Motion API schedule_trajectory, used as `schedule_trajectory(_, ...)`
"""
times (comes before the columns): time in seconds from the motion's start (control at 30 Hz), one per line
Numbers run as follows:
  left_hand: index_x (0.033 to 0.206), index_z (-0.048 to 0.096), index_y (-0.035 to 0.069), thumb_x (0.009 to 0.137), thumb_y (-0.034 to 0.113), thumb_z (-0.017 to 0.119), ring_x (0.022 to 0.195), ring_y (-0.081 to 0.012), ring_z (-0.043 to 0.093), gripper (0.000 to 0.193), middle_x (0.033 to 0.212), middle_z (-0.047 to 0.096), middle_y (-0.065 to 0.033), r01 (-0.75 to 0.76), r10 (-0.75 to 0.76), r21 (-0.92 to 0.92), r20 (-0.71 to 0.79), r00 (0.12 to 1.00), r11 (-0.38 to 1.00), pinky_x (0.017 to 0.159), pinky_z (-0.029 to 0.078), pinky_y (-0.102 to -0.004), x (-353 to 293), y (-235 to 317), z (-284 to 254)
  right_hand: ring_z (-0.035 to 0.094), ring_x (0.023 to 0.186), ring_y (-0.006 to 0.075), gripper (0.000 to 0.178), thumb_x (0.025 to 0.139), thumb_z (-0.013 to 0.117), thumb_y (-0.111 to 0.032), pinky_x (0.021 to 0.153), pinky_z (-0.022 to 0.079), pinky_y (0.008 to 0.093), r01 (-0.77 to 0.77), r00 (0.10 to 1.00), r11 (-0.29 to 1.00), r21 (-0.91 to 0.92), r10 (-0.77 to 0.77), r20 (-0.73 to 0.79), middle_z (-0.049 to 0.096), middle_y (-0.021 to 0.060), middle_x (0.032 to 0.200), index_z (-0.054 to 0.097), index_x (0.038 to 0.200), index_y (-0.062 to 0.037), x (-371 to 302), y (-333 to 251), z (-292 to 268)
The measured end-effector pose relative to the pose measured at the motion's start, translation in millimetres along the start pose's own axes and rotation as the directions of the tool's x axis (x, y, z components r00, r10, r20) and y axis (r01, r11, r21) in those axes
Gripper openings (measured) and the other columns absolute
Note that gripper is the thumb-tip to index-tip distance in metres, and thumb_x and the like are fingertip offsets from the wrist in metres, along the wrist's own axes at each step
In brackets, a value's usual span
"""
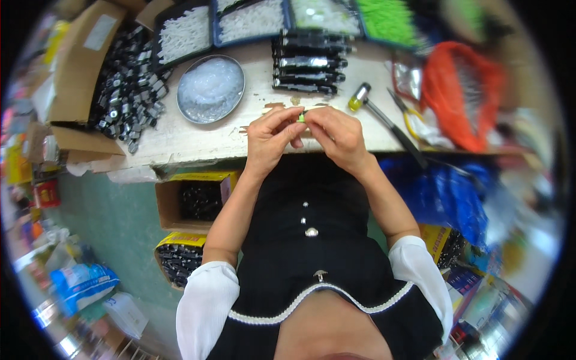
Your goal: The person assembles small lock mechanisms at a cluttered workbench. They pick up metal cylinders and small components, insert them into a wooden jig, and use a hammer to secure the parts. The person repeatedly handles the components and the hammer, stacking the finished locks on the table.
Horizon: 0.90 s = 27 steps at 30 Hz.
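Note:
Both hands meet over the front edge of the white worktable [162, 141]. My left hand [268, 137] pinches a small bright green piece [301, 117] between thumb and fingers. From the other side my right hand [339, 133] is closed at the same piece, its fingertips touching it; a tiny dark part shows just above. Fingers hide most of the piece, so its kind cannot be told. Just beyond the hands lies a stack of black tubular parts [309, 63]. A round metal dish of whitish translucent grease [211, 87] stands beyond my left hand.
Trays of white parts [252, 23] and green parts [387, 23] line the back. Left, black and silver pieces [129, 84] spill from a cardboard box [84, 66]. A hammer [390, 123], yellow-handled scissors [413, 120] and a red bag [462, 96] lie right. Boxes [198, 201] stand below the table.

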<state>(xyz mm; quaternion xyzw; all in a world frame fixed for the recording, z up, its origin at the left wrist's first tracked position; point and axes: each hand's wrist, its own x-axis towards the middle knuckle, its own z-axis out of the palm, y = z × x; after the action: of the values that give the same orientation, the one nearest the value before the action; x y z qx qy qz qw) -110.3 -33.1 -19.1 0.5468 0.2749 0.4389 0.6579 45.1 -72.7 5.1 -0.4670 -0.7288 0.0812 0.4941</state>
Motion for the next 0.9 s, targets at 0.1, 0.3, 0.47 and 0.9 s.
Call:
schedule_trajectory(0.1, 0.104, 0.061, -0.003, 0.078, -0.007, 0.06, 0.063, -0.0118, 0.057, 0.026, 0.093, 0.058, -0.0089, -0.016, 0.016, 0.015, 0.019, 1.0, 1.0, 0.054, 0.047, -0.0206, 0.1, 0.7, -0.4, 0.061, 0.067, 0.0259, 0.014, 0.072, 0.062, 0.003, 0.058, 0.047, 0.0325, -0.019, 1.0, 1.0, 0.006, 0.019, 0.005, 0.061, 0.0105, 0.077, 0.058, 0.084, -0.0013, -0.5, -1.0, -0.4)
schedule_trajectory(0.3, 0.102, 0.063, -0.001, 0.077, -0.005, 0.063, 0.065, -0.0099, 0.056, 0.025, 0.086, 0.059, -0.0052, -0.085, 0.093, 0.154, -0.05, 0.994, 0.984, 0.057, 0.046, -0.0205, 0.2, 7.0, -0.6, 0.06, 0.068, 0.0272, 0.013, 0.072, 0.062, 0.002, 0.059, 0.047, 0.0332, -0.066, 0.997, 0.998, -0.014, 0.067, 0.03, 0.061, 0.0108, 0.078, 0.057, 0.083, -0.001, -1.4, 1.6, -2.4)
schedule_trajectory(0.47, 0.089, 0.067, 0.003, 0.07, -0.001, 0.068, 0.078, -0.0141, 0.053, 0.019, 0.085, 0.06, -0.0041, -0.276, 0.389, 0.655, -0.029, 0.921, 0.703, 0.067, 0.042, -0.0265, 6.9, 1.9, -18.8, 0.055, 0.073, 0.0262, 0.012, 0.073, 0.063, -0.001, 0.063, 0.042, 0.0343, -0.02, 0.984, 0.987, -0.159, 0.047, 0.172, 0.057, 0.0088, 0.079, 0.057, 0.083, -0.0016, 2.3, 19.3, -6.2)
schedule_trajectory(0.9, 0.073, 0.064, 0.01, 0.065, 0.007, 0.068, 0.091, -0.02, 0.048, 0.009, 0.09, 0.058, -0.0011, -0.274, 0.372, 0.813, 0.077, 0.925, 0.514, 0.077, 0.032, -0.0334, 9.7, -17.9, -9.8, 0.049, 0.081, 0.0238, 0.008, 0.068, 0.056, -0.004, 0.068, 0.033, 0.0376, 0.171, 0.879, 0.921, -0.351, 0.018, 0.476, 0.053, 0.007, 0.078, 0.056, 0.076, -0.0057, 18.4, 25.0, 2.0)
